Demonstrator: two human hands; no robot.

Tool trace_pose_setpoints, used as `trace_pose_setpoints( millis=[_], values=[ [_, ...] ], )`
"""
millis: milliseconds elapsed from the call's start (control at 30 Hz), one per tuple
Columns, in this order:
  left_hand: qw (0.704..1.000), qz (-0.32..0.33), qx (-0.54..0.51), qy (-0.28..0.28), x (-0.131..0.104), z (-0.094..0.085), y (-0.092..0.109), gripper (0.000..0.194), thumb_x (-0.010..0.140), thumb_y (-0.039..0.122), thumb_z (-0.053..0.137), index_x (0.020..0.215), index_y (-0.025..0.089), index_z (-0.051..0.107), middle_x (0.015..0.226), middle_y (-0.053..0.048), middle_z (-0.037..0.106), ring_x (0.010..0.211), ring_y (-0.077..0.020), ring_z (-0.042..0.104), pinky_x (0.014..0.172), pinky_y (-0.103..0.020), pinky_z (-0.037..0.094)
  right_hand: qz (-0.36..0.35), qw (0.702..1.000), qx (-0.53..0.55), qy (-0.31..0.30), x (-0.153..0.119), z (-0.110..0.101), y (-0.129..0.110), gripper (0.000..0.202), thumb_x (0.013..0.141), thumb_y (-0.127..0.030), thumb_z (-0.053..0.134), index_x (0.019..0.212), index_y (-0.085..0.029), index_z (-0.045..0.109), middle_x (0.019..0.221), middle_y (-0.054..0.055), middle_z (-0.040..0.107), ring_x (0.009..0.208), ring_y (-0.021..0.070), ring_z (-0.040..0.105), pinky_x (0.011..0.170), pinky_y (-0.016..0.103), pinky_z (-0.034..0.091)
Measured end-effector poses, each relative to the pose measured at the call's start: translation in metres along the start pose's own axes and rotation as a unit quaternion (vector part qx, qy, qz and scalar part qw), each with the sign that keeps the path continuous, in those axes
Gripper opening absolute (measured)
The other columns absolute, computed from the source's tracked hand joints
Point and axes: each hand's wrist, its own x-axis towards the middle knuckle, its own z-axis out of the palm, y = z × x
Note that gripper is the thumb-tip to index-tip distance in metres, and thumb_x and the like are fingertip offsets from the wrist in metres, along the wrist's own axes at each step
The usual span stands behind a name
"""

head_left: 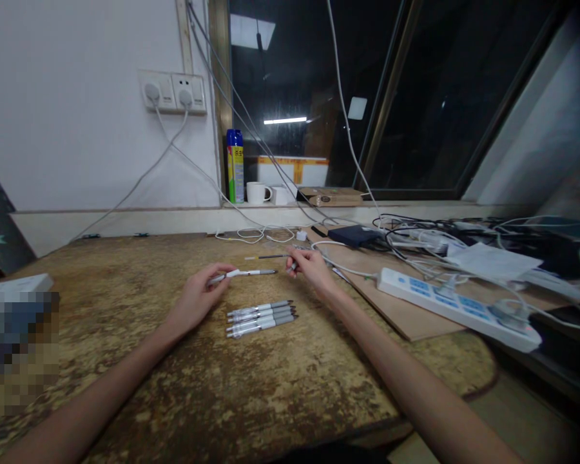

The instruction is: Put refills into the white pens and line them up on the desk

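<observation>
My left hand [203, 290] is closed round the left end of a slim white pen [251, 272], whose thin greyish tip points right. In my right hand [307, 265] the fingers pinch a small grey piece [294, 265], mostly hidden by them. A thin pen refill [270, 257], dark with a pale left end, lies just left of my right fingertips; whether they touch it I cannot tell. Between my forearms, several white-and-grey pens [261, 317] lie side by side on the worn wooden table [193, 386], their tips to the right.
At the right, a white power strip [454, 306] rests on a brown board [391, 309], near tangled cables [415, 235] and a dark flat box [352, 236]. A spray can [235, 166] and a white mug [258, 193] stand on the sill. A white object [17, 287] is at far left.
</observation>
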Motion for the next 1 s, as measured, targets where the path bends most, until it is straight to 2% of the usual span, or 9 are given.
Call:
trace_pose_setpoints(
  millis=[267,700,900,1000],
  values=[
    [1.0,0.002,-0.014,0.001,-0.001,-0.001,0.003,0.032,0.098,0.041,0.053,0.118,0.023,0.07,0.12,-0.006,0.073,0.111,-0.0252,0.066,0.1,-0.038,0.049,0.008,0.999,-0.008,-0.033,0.0,0.001,0.005,0.058,0.084,-0.068,0.061,0.062,-0.015,0.065,0.056,0.004,0.062,0.048,0.011,0.052,0.051,0.024,0.04],
    [1.0,0.01,0.002,-0.001,-0.001,-0.002,0.009,0.034,0.098,0.041,0.052,0.118,0.022,0.071,0.121,-0.007,0.073,0.112,-0.0264,0.066,0.101,-0.039,0.049,-0.001,0.998,-0.038,-0.041,-0.002,0.008,0.002,0.06,0.084,-0.071,0.059,0.059,-0.017,0.064,0.052,0.003,0.059,0.047,0.0129,0.052,0.05,0.025,0.039],
    [1.0,0.009,-0.003,-0.022,-0.003,0.0,0.014,0.034,0.098,0.04,0.054,0.12,0.023,0.072,0.122,-0.007,0.074,0.111,-0.026,0.068,0.098,-0.038,0.052,-0.074,0.988,-0.099,-0.088,-0.007,0.015,-0.001,0.043,0.088,-0.058,0.062,0.076,-0.017,0.07,0.071,0.004,0.068,0.064,0.0157,0.06,0.064,0.027,0.046],
    [1.0,-0.002,-0.016,-0.021,-0.004,0.0,0.016,0.035,0.097,0.043,0.056,0.12,0.023,0.072,0.122,-0.006,0.074,0.11,-0.0259,0.069,0.097,-0.037,0.053,-0.088,0.984,-0.114,-0.107,-0.011,0.021,-0.003,0.035,0.089,-0.051,0.064,0.084,-0.017,0.071,0.076,0.003,0.069,0.068,0.0158,0.06,0.065,0.027,0.046]
  ],
)
